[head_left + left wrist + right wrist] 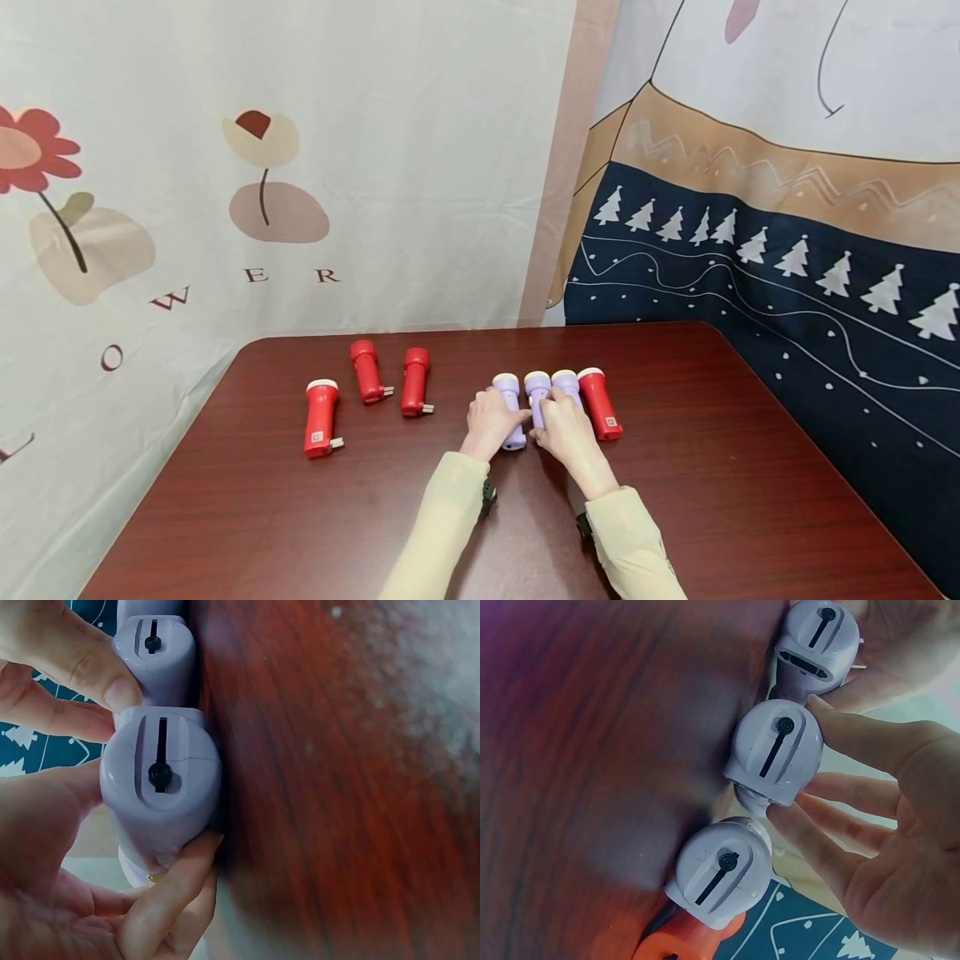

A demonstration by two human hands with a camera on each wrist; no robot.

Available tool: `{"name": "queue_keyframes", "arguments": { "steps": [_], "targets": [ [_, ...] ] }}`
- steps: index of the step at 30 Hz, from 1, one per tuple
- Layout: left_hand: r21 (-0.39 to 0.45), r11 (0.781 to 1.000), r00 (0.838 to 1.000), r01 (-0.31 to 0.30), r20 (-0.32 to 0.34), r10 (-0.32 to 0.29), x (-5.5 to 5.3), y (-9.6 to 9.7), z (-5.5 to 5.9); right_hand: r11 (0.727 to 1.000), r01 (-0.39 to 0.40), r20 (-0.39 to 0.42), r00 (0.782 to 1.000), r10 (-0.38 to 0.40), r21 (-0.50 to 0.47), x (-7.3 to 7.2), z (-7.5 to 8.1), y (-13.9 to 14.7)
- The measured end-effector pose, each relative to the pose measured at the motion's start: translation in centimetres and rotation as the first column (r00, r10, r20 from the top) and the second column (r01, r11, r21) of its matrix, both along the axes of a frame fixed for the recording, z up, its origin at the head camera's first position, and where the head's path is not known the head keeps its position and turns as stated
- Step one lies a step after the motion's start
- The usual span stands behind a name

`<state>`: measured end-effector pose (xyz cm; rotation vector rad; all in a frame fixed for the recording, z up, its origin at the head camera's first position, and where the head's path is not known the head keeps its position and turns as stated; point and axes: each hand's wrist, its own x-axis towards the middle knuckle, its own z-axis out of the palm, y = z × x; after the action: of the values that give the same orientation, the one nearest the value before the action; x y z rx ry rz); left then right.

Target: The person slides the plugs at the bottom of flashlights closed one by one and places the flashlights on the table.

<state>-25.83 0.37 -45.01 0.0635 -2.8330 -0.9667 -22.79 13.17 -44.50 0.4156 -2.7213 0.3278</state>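
Left hand (491,421) has its grip wrapped round the left purple torch (511,395), right hand (567,429) pinches the middle purple torch (536,390), both on the desk (360,517). White heads (506,378) aim away from the person, long axes roughly front-to-back. Wrist cams also catch black sliders (160,775) on the near ends, which the head view misses
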Motion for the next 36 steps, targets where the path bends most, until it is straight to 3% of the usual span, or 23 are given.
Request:
{"name": "queue_keyframes", "arguments": {
  "steps": [25,32,36],
  "targets": [
    [-0.023,1.0,1.0,0.011,-0.008,-0.011,0.9,-0.9,0.3,1.0,0.014,0.03,0.999,-0.015,0.025,0.2,0.1,-0.1],
    [-0.019,1.0,1.0,-0.019,-0.009,0.019,0.8,-1.3,0.3,1.0,0.017,0.023,1.0,-0.018,0.027,0.2,0.0,-0.1],
    [0.0,0.999,0.998,-0.042,-0.044,0.042,0.8,-1.7,0.4,1.0,0.01,0.013,1.0,-0.011,0.027,0.1,0.0,-0.1]
  ]
}}
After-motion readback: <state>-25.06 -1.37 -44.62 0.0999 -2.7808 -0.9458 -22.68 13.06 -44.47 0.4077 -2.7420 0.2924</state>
